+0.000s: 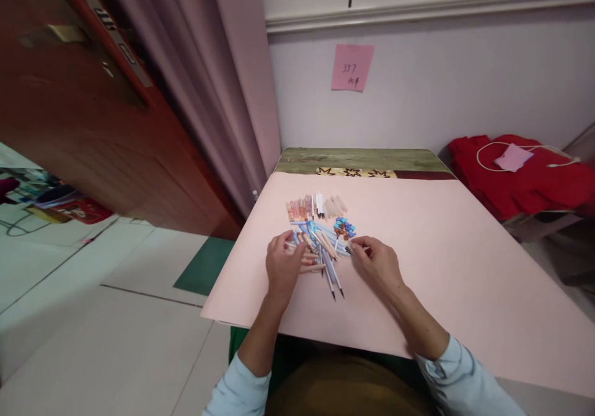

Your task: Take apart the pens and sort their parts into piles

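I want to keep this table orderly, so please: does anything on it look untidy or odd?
Yes, slightly: the pens between the left hand and the right hand lie crossed in a loose pile, while the pinkish pieces behind them lie side by side. No damage shows.

The head-worn view looks forward and down over the tabletop (441, 248).

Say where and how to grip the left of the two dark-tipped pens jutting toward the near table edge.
Probably grip this pen on its pale barrel just behind the dark tip, from above on the near side: this end juts from the pile, while its far end is lost among the others.
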A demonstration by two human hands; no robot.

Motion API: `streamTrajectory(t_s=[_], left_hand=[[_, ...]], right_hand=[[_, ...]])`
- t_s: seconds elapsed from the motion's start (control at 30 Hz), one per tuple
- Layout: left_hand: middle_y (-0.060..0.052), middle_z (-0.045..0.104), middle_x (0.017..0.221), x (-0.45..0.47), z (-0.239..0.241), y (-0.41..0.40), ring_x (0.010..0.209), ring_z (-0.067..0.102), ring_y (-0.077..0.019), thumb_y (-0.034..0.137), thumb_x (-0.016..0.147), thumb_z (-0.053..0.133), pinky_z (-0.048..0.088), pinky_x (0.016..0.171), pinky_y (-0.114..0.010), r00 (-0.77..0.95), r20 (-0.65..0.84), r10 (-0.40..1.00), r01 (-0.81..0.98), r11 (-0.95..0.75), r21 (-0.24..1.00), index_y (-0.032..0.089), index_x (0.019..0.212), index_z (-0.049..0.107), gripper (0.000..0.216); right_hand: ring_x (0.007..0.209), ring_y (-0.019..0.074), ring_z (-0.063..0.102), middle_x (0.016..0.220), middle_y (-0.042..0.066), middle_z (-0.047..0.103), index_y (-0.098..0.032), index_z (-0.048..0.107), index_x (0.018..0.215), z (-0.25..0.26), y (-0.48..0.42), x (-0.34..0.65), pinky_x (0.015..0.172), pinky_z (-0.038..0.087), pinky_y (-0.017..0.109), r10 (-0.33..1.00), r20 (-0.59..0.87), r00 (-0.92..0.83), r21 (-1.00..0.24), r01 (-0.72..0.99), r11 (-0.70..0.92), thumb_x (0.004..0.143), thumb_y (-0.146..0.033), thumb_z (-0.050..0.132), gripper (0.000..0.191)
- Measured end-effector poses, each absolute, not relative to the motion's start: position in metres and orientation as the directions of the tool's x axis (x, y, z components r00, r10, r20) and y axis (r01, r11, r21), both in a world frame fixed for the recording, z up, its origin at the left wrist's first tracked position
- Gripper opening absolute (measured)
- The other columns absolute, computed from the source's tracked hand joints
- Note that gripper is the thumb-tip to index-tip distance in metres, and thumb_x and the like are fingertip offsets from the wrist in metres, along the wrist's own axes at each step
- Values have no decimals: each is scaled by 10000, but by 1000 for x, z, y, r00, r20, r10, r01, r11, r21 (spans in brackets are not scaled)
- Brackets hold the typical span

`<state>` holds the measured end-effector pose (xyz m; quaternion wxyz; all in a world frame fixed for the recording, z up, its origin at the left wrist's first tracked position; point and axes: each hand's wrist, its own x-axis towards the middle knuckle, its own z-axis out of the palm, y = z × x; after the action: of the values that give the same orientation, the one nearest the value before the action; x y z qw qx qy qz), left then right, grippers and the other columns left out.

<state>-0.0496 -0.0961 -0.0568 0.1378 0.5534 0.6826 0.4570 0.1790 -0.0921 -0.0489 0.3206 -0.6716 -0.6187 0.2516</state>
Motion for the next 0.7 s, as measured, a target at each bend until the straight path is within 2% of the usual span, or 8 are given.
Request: streamTrajectory(t_s=[0.1,0.2,0.3,0.43,0.6,0.7], left_hand=[[-144,560,1298,-62,-65,-106,1255,479,-297,446,788,654,389,1063,-481,-283,393,875,718,-78,692,165,1273,531,574],[-185,465,1408,-70,-75,-116,1359,375,-309,495,844,570,320,1113,-508,-231,305,924,718,-50,694,132,1363,429,649],[-208,392,1465,-69,-79,-123,1406,302,-327,551,825,569,283,1128,-529,-204,222,953,716,-9,698,118,1420,344,769],[-236,270,1529,-52,-77,-135,1456,156,-367,630,676,686,188,1145,-574,-136,183,974,777,-10,630,129,1483,222,1057],[-234,32,1591,-18,-81,-152,1462,-32,-412,619,499,799,71,1127,-641,-32,148,988,839,-55,542,197,1528,67,1331],[-205,-35,1601,-10,-85,-151,1457,-58,-422,537,512,821,59,1120,-651,-19,159,987,840,-71,538,232,1531,54,1311]], right_hand=[[695,197,640,797,34,723,-244,739,926,-56,-95,188,617,434,286,989,70,130,-752,658,-34,839,-402,503,298],[725,208,645,791,45,717,-229,740,949,-63,-94,191,634,438,295,994,59,96,-722,692,-24,836,-380,508,299],[775,209,646,858,45,717,-237,736,989,-67,-93,185,657,429,296,998,52,43,-632,775,-1,830,-331,521,283],[854,206,644,968,38,710,-271,731,1020,-67,-96,175,698,422,296,997,76,-14,-549,834,53,861,-271,484,294],[861,192,643,956,19,707,-288,723,1024,-70,-99,172,711,433,285,995,92,-41,-568,818,86,857,-261,512,270],[818,178,644,936,11,708,-293,729,1004,-74,-98,175,709,442,280,993,101,-55,-613,783,105,852,-287,538,244]])
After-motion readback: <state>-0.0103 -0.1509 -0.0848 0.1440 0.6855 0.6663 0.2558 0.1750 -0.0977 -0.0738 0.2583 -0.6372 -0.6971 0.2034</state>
